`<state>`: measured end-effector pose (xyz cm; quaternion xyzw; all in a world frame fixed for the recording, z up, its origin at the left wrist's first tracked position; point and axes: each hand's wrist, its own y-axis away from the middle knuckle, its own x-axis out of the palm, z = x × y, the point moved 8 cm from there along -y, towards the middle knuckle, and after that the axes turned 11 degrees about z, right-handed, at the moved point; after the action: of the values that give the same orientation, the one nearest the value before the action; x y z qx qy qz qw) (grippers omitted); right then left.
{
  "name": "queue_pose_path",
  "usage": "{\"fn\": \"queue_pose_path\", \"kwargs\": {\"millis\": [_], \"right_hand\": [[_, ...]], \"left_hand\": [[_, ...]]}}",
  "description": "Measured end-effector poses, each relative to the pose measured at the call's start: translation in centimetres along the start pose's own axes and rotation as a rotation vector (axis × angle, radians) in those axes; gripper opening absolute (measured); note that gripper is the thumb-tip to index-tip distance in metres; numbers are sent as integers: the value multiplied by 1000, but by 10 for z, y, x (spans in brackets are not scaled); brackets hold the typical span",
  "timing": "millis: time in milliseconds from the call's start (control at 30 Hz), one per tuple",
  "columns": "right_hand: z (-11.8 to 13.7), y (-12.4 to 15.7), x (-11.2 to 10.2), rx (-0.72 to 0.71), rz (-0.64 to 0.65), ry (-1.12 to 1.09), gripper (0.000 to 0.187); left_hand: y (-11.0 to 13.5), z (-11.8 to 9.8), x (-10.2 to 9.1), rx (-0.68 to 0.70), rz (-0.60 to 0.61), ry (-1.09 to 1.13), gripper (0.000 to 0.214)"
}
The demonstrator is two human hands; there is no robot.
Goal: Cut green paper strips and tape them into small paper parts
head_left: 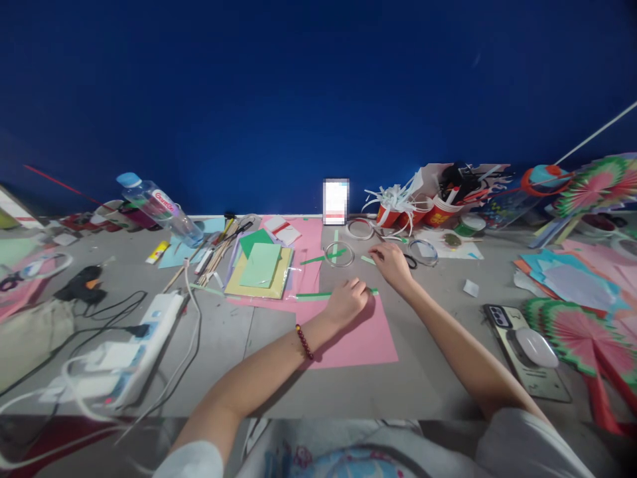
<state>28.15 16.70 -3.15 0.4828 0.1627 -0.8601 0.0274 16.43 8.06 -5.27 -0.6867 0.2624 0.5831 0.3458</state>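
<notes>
My left hand (347, 302), with a beaded bracelet at the wrist, rests on a pink sheet of paper (358, 345). Its fingers are curled down over a narrow green strip (313, 296) along the sheet's upper edge; the strip shows on both sides of the hand. Farther forward and to the right, my right hand (391, 261) has its fingertips pinched together low over the table. A short pale green strip (368, 260) lies beside those fingertips; anything between them is too small to make out. A roll of clear tape (339, 254) lies to the left of them.
Left of my hands lie stacked coloured papers (261, 265) and a bundle of sticks (219, 245). A water bottle (162, 209) leans farther left, behind a power strip (149, 348). Red paper cups (440, 211) stand back right. A phone (527, 355) and pleated paper fans (587, 332) lie right.
</notes>
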Motion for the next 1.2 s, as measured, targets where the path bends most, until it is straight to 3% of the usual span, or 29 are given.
{"fn": "queue_pose_path", "kwargs": {"millis": [133,233,333,467,567,767,1033,1200], "right_hand": [[2,3,-8,-1,-42,-42,17],[3,5,-14,32,-25,-171,16],[6,8,-11,119,129,-384,21],[24,22,4,156,475,-693,32],[33,32,10,165,599,-771,30],[29,26,10,231,525,-911,27],[55,8,5,117,491,-923,28],[58,-3,0,104,415,-881,23]], "left_hand": [[-1,-2,-1,13,2,10,19],[0,5,-9,-45,-59,176,16],[2,23,-17,-154,-93,534,11],[7,47,-13,-371,-59,1047,15],[8,55,-14,-388,-99,1275,19],[3,65,-12,-346,-72,1483,26],[8,79,-36,-404,-104,1409,26],[18,87,-47,-413,-53,1437,29]]}}
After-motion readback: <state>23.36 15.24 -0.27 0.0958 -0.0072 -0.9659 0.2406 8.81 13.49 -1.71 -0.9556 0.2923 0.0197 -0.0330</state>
